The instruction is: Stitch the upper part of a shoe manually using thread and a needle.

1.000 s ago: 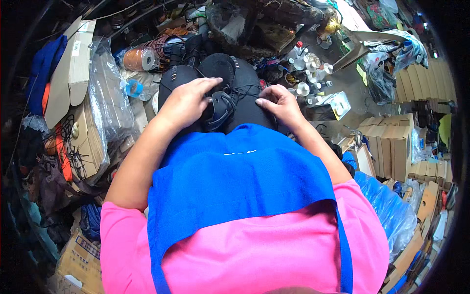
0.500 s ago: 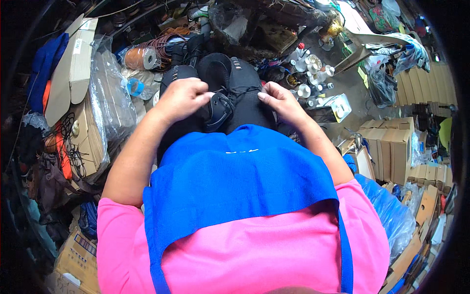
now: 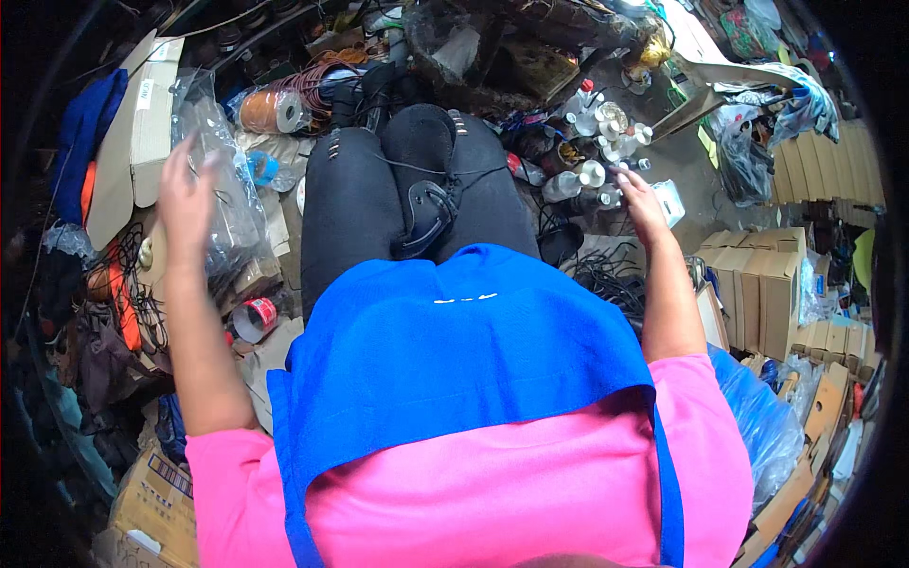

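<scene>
A black shoe (image 3: 421, 204) with a curved strap-like opening sits between my thighs, its rounded end toward the knees. Dark thread (image 3: 483, 172) runs out from the shoe across both thighs, toward each side. My left hand (image 3: 187, 194) is raised far out to the left, over clear plastic and cardboard. Motion smears its fingers, so its grip is unclear. My right hand (image 3: 642, 204) is out to the right beside the bottles, its fingers drawn together in line with the thread. The thread's far ends are too thin to follow.
Several small white-capped bottles (image 3: 592, 175) stand to the right of my knees. An orange spool (image 3: 275, 112) lies at the far left. Cardboard sheets (image 3: 151, 123) lean at the left, boxes (image 3: 753, 284) at the right. Black cords (image 3: 615, 275) lie by my right thigh.
Both hands have swung widely apart, the left to the left and the right to the right, away from the shoe. The thread now stretches across my thighs.
</scene>
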